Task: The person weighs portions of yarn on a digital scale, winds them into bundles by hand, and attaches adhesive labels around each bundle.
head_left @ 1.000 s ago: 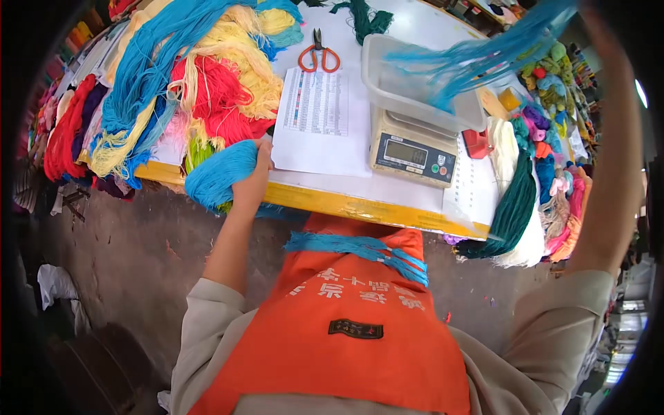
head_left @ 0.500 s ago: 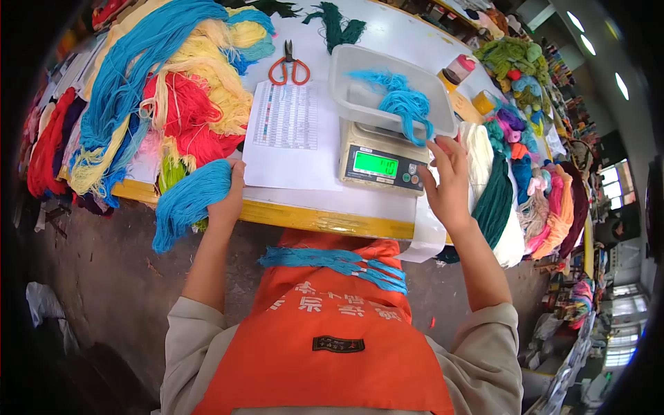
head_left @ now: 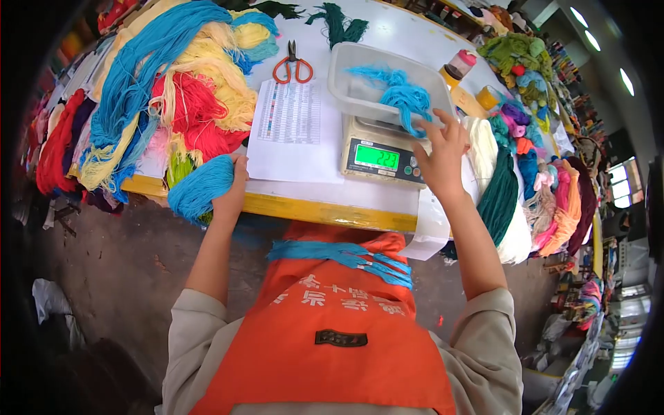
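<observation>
One scale (head_left: pixel 377 164) carries one tub (head_left: pixel 349 86) holding one blue yarn bundle (head_left: pixel 408 98). Left of the scale, the left hand (head_left: pixel 234 187) is curled on one blue skein (head_left: pixel 202 185), fingertips hidden; one pair of scissors (head_left: pixel 292 68) and one chart (head_left: pixel 285 121) lie between. The right hand (head_left: pixel 443 149), fingers spread, is at the scale's right; I cannot tell whether it touches the tub. A dark green skein (head_left: pixel 499 200) hangs beyond.

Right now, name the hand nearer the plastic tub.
Right: the right hand is at the near right corner of the tub; the left hand holds blue yarn by the table edge, farther left.
</observation>
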The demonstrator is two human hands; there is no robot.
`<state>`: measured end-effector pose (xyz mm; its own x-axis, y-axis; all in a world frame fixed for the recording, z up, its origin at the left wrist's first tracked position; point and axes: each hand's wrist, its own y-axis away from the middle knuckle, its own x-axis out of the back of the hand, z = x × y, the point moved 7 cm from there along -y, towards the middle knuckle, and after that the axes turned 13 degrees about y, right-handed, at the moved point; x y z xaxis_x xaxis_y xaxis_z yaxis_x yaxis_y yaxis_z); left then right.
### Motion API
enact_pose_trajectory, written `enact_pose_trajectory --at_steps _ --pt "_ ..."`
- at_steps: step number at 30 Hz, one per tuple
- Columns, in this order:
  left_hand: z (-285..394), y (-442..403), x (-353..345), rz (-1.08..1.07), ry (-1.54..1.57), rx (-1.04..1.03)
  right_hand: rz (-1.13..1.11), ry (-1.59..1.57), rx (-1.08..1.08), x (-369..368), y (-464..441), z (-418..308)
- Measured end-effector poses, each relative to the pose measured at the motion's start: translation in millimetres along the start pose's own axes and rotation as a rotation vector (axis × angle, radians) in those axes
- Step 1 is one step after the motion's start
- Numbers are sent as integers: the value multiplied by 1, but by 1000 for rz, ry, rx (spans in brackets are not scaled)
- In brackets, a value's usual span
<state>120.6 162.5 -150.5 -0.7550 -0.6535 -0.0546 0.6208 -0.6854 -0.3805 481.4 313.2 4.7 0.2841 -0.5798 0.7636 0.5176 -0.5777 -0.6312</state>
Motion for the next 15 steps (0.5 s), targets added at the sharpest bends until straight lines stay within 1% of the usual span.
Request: enact_pose_trajectory --at_steps 1,2,3,4,5,6,8,9,10,11,12,14,15 --pt "3 1 3 -6 -6 -2 -38 -32 -30 -6 0 1" --pt "-4 2 8 8 193 177 -37 -37 -38 -8 2 0" --pt "-10 5 10 22 391 357 -26 23 -17 -8 3 -3" --pt "13 8 8 12 385 354 -15 85 2 -9 4 -6" --pt "53 14 -4 -80 488 317 -14 86 -12 -8 5 -8" --pt "85 22 -18 -171 591 287 28 64 21 -2 8 -16" --pt "124 40 -43 -339 768 139 58 -28 79 8 16 -37" --pt "135 49 -56 -407 766 182 -24 9 163 7 24 -55" --pt "142 56 -71 -546 647 183 -103 50 244 9 33 -74" --pt "147 63 -85 -686 527 179 -161 -203 238 17 40 -90" --pt "150 67 -96 -781 412 219 -216 -458 228 26 46 -106" --pt "144 80 -120 -665 653 284 -349 -839 -206 23 60 -106" --pt "150 81 -131 -601 660 187 -490 -1040 -502 11 72 -99"
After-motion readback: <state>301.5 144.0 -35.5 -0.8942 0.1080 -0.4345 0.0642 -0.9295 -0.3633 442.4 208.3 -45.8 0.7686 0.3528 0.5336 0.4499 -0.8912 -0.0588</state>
